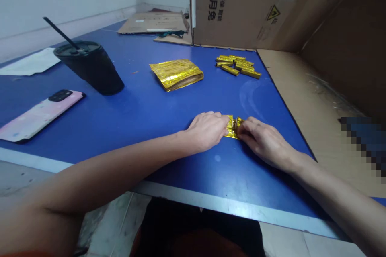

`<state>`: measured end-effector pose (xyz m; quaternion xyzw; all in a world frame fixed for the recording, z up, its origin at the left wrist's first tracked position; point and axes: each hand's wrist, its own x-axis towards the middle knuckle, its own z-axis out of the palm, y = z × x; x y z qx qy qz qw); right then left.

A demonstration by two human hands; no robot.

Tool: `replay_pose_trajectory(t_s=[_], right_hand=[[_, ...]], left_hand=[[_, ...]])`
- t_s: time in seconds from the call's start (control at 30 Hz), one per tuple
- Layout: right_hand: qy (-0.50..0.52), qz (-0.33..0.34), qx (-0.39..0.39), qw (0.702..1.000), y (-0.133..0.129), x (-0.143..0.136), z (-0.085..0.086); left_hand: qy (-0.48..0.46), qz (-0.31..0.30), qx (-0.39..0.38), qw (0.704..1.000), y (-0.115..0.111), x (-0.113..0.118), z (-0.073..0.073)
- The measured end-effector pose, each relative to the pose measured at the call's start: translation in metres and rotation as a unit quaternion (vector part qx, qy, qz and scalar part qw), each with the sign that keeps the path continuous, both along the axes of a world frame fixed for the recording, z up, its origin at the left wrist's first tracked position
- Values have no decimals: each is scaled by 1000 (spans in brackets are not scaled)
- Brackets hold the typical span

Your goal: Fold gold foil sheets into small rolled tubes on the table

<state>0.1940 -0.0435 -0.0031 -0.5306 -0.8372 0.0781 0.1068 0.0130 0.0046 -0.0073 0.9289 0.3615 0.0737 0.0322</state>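
Both forearms reach in from the near edge of the blue tabletop point(135, 112), at about six o'clock in the head view, and meet just past the middle. Between them lies a small piece of gold foil point(233, 127), flat on the tabletop. The left hand point(208, 130) presses on its left end and the right hand point(262, 140) on its right, the fingers point(224, 122) of both curled down onto the foil and pinching it rather than lying loose. Most of the piece is hidden under the fingertips, so how far it is folded cannot be told.

Up at twelve o'clock from the hands sits a stack of flat gold foil sheets point(177, 73), and at about one o'clock a small pile of folded gold pieces point(238, 65), well apart from the hands. Off at ten o'clock stand a black cup with a straw point(90, 66) and, nearer, a pink phone point(39, 114). A cardboard box point(241, 6) closes the far side.

By the look of it, one sheet is mid-fold. The next move seems to call for firm, even pressure along the crease while the foil stays square.
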Motion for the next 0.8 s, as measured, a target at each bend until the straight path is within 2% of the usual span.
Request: replay_pose_trajectory(t_s=[0.2, 0.37, 0.5, 0.67, 0.8], right_hand=[[-80, 19, 41, 996, -6, -2, 2], [-81, 54, 22, 995, -8, 2, 8], [-107, 84, 35, 990, -13, 4, 13], [-169, 74, 68, 980, -16, 1, 15], [-199, 68, 59, 976, -20, -4, 18]], left_hand=[[0, -42, 39, 998, -2, 0, -1], [4, -60, 40, 997, -4, -3, -1], [36, -86, 71, 993, -10, -11, 2], [62, -107, 109, 986, -19, -19, 3], [60, -111, 137, 982, -27, -20, -2]])
